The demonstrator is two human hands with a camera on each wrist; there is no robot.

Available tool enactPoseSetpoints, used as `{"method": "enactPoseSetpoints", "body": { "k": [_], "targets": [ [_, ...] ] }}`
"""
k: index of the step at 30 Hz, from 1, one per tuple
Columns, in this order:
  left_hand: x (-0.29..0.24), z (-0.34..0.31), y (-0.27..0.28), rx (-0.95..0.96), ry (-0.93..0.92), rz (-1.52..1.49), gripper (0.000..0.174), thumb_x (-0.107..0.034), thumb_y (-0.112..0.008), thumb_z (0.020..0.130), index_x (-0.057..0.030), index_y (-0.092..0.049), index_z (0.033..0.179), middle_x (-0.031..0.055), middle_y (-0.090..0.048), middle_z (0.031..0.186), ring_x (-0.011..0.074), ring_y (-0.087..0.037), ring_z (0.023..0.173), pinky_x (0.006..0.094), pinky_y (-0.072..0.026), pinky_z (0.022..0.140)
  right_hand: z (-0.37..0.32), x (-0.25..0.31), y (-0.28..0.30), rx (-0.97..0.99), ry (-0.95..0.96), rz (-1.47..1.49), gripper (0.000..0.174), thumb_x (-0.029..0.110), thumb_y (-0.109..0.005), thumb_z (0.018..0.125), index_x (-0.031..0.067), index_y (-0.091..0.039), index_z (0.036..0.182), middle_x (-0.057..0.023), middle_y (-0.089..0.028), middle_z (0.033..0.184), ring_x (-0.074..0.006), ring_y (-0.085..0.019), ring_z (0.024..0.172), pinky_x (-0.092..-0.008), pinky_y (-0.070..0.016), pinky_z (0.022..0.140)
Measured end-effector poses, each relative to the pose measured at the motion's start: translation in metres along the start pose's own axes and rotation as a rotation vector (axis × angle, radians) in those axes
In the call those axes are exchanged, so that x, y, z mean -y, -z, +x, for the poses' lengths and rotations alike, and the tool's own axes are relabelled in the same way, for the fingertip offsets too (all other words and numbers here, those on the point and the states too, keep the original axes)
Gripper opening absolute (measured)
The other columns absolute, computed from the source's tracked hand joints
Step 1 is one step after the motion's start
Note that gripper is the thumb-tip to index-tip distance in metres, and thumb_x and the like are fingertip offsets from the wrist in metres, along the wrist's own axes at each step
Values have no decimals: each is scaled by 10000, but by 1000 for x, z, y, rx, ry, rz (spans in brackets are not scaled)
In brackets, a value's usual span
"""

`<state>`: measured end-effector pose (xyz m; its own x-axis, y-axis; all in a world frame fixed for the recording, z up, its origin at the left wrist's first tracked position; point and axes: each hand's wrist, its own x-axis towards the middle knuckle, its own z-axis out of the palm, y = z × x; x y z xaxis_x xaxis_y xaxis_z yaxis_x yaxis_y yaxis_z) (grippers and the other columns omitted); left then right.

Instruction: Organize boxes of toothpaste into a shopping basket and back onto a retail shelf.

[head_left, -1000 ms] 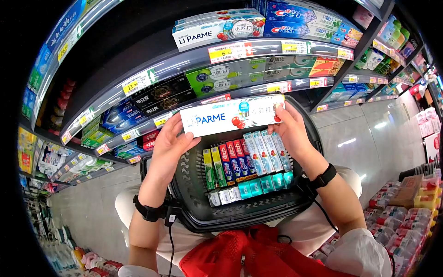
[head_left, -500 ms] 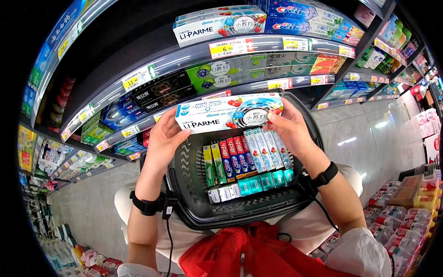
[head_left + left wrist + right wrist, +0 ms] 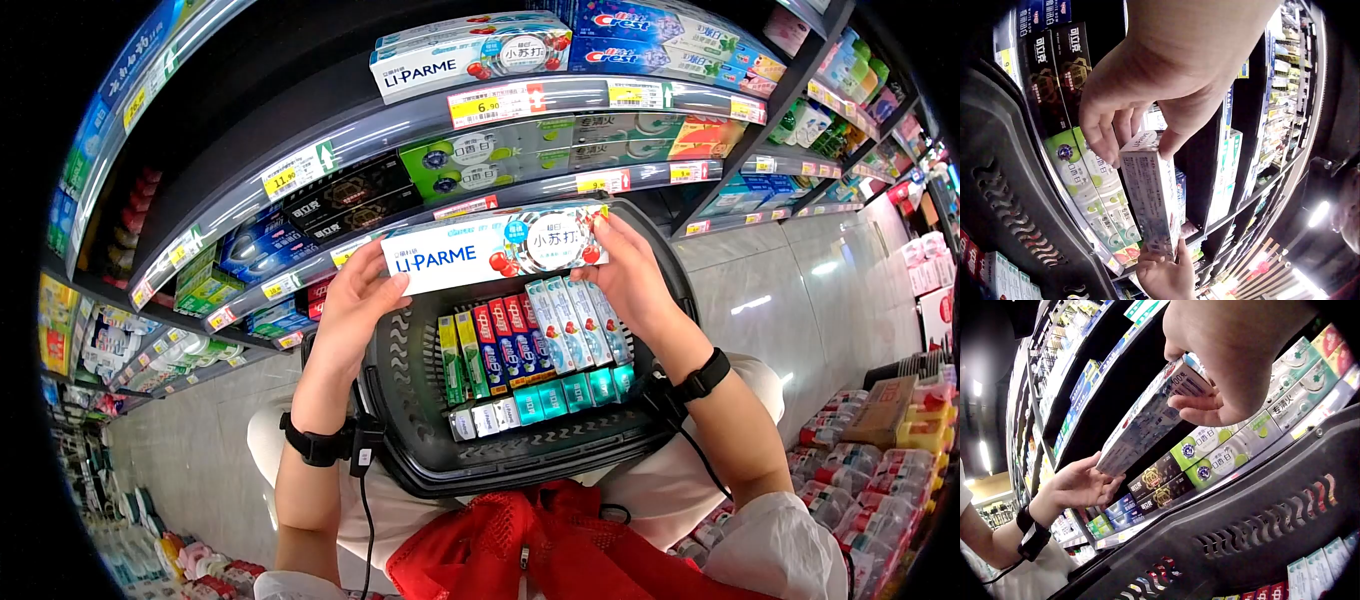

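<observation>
A white LI-PARME box point(image 3: 470, 255) with cherry pictures is held level above the basket by both hands. My left hand point(image 3: 352, 300) pinches its left end, thumb at the lower edge. At the other end my right hand point(image 3: 635, 275) grips the box between thumb and fingers. In the left wrist view the left hand point(image 3: 1154, 81) holds the near end of the box point(image 3: 1150, 194). The right wrist view has the right hand point(image 3: 1229, 369) on the box's barcode end point(image 3: 1188, 384). Below, the black basket point(image 3: 440, 470) contains rows of upright toothpaste boxes point(image 3: 512, 340).
Shelves in front carry more LI-PARME boxes point(image 3: 470, 60), blue Crest boxes point(image 3: 625, 55), green boxes point(image 3: 470, 165) and black boxes point(image 3: 350, 205). Price tags point(image 3: 490, 106) line the shelf edges. Packaged goods point(image 3: 860, 500) stand on the floor at the right.
The box was tipped to show its top side half a second ago, and now its front face is turned up toward the head view again. Both hands have kept hold of it.
</observation>
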<state>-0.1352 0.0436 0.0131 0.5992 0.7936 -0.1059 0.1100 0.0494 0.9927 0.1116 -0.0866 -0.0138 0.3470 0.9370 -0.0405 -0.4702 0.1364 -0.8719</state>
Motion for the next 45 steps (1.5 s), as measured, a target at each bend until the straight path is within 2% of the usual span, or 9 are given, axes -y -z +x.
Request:
{"method": "enactPoseSetpoints", "body": {
  "k": [11, 23, 32, 36, 38, 40, 42, 43, 45],
  "targets": [
    [-1, -2, -2, -20, 10, 10, 531, -206, -570, 834, -1, -344, 1268, 108, -532, 1106, 144, -529, 957, 249, -444, 734, 2, -2, 3, 10, -14, -7, 348, 329, -424, 900, 23, -498, 1050, -54, -579, 915, -114, -513, 743, -271, -419, 635],
    [-2, -4, -2, 4, 42, 11, 524, -220, -549, 844, 3, -341, 1269, 93, -540, 1088, 125, -523, 947, 235, -432, 719, 2, -2, 6, 3, -18, -12, 314, 313, -469, 881, 47, -536, 1033, -19, -588, 918, -91, -525, 786, -253, -417, 629],
    [3, -3, -2, -5, 6, -20, 521, -95, -584, 811, 4, -342, 1261, 104, -489, 1158, 140, -509, 987, 256, -428, 782, 4, -6, 7, -18, 45, 21, 314, 278, -520, 845, 60, -515, 1071, -18, -578, 979, -94, -534, 821, -251, -407, 665],
    [5, -3, -4, 23, -50, -6, 517, -8, -583, 784, 3, -344, 1242, 96, -486, 1153, 165, -494, 1033, 281, -399, 868, 4, -11, 6, 43, 133, -86, 377, 147, -612, 793, 26, -497, 1131, -20, -568, 971, -72, -506, 837, -217, -407, 695],
    [18, 2, -4, -18, -187, 59, 507, -22, -600, 772, -1, -368, 1222, 111, -461, 1174, 183, -485, 1054, 292, -402, 873, 1, -9, 2, 103, 181, -142, 419, 92, -629, 776, 8, -479, 1158, -44, -565, 1004, -98, -520, 904, -243, -435, 774],
    [6, -4, -12, -248, -531, 761, 570, -34, -661, 669, -58, -421, 1185, 114, -413, 1246, 286, -371, 1184, 381, -284, 987, -3, -5, -5, 173, 102, -171, 470, 60, -605, 788, -23, -411, 1209, -76, -531, 1074, -132, -515, 955, -258, -434, 819],
    [-4, -11, -22, -258, -664, 1077, 582, -68, -697, 618, -51, -452, 1146, 123, -433, 1224, 310, -369, 1179, 415, -279, 986, -3, -16, -6, 184, 158, -331, 482, 0, -606, 775, -34, -402, 1210, -83, -520, 1080, -134, -519, 946, -257, -457, 794],
    [-2, -10, -22, -162, -678, 1077, 615, -144, -741, 582, -68, -471, 1129, 109, -445, 1201, 308, -363, 1176, 455, -235, 996, -2, -24, -8, 176, 258, -449, 494, -47, -598, 764, -39, -393, 1213, -88, -506, 1101, -140, -512, 967, -282, -459, 812],
    [0, -11, -27, -82, -661, 985, 530, -168, -728, 611, -64, -521, 1087, 101, -532, 1094, 293, -472, 1051, 404, -331, 919, -5, -21, -11, 248, 211, -404, 517, -52, -588, 771, -33, -361, 1235, -100, -480, 1137, -161, -513, 978, -300, -462, 818]
  ]
}}
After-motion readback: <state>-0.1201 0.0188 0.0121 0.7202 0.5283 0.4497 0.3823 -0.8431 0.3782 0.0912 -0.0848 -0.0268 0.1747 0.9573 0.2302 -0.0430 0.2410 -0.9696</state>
